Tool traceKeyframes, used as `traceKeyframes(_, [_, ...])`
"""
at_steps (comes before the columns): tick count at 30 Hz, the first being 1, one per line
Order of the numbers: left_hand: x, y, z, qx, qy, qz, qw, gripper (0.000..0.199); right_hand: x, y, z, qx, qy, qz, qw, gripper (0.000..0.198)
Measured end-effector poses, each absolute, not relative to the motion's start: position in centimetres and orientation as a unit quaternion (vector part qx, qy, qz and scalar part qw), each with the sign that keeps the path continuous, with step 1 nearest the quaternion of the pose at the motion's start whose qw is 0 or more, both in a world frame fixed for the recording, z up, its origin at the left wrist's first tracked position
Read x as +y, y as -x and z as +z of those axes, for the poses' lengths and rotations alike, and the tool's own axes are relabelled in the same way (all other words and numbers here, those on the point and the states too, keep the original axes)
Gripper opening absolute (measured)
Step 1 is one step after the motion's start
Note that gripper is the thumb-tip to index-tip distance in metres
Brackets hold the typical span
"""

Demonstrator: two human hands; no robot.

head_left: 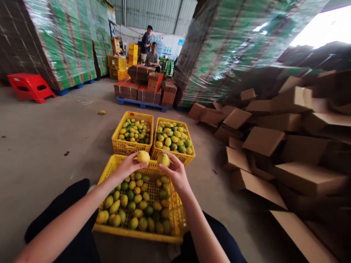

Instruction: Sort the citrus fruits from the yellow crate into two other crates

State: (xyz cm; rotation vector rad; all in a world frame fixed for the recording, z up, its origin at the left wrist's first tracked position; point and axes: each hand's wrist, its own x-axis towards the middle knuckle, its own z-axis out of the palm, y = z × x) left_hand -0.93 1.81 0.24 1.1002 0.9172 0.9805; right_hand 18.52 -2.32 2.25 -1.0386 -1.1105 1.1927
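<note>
My left hand [131, 165] grips a yellow lemon [143, 156] between thumb and fingers. A greener lemon [163, 160] is pinched in my right hand [175, 171], close beside the first one but apart from it. Both fruits are held up over the far rim of a yellow plastic crate [137, 235] standing between my knees. Green and yellow lemons [137, 198] lie loosely in that crate, with parts of its slotted floor showing. Just beyond stand two more yellow crates, the left one [131, 149] and the right one [189, 157], both well filled with lemons.
Cardboard boxes [263, 140] are heaped along the right. Bundled cartons [149, 95] sit on a blue pallet [142, 104] ahead, with two people behind. Wrapped stacks [74, 44] rise on both sides. A red stool [31, 87] stands left; one lemon [102, 112] lies on the floor.
</note>
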Motion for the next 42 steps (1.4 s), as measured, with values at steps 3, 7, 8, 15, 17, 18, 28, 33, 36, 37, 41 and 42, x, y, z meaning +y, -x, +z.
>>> traceKeyframes(3, [1.6, 0.6, 0.3, 0.402, -0.514, 0.412, 0.636, 0.062, -2.3, -18.5, 2.2, -0.472, 0.443, 0.491, 0.583, 0.047])
traceKeyframes(7, [1.1, 0.1, 0.5, 0.358, -0.523, 0.423, 0.648, 0.057, -2.0, -18.6, 1.3, -0.522, 0.455, 0.438, 0.573, 0.045])
traceKeyframes(8, [1.1, 0.0, 0.5, 0.351, -0.519, 0.43, 0.65, 0.057, -1.9, -18.6, 1.1, -0.535, 0.454, 0.43, 0.568, 0.044])
traceKeyframes(15, [1.6, 0.4, 0.5, 0.345, -0.449, 0.491, 0.662, 0.056, -1.9, -17.4, 0.4, -0.485, 0.417, 0.452, 0.622, 0.064])
traceKeyframes(17, [1.9, 0.6, 0.5, 0.332, -0.406, 0.514, 0.678, 0.051, -2.1, -16.9, 0.4, -0.429, 0.39, 0.492, 0.65, 0.054])
traceKeyframes(18, [1.9, 0.7, 0.6, 0.324, -0.379, 0.518, 0.695, 0.046, -2.2, -16.7, 0.5, -0.398, 0.376, 0.515, 0.66, 0.043])
traceKeyframes(28, [1.5, 0.8, 1.4, 0.303, -0.157, 0.406, 0.848, 0.042, -1.2, -16.9, 0.7, -0.132, 0.387, 0.741, 0.533, 0.022])
traceKeyframes(33, [1.3, 1.1, 1.4, 0.224, -0.151, 0.404, 0.874, 0.038, -1.3, -16.8, 0.5, -0.159, 0.36, 0.75, 0.532, 0.016])
traceKeyframes(36, [1.0, 1.2, 1.6, 0.157, -0.121, 0.416, 0.888, 0.035, -1.5, -16.7, 0.5, -0.175, 0.326, 0.743, 0.557, 0.019])
traceKeyframes(37, [1.0, 1.3, 1.6, 0.15, -0.102, 0.422, 0.888, 0.034, -1.6, -16.7, 0.5, -0.175, 0.317, 0.743, 0.563, 0.021])
traceKeyframes(41, [1.2, 1.5, 1.7, 0.167, -0.042, 0.457, 0.873, 0.031, -1.8, -16.4, 0.2, -0.171, 0.292, 0.738, 0.584, 0.023])
traceKeyframes(42, [1.3, 1.5, 1.7, 0.174, -0.044, 0.467, 0.866, 0.03, -1.8, -16.3, 0.1, -0.173, 0.289, 0.737, 0.586, 0.024])
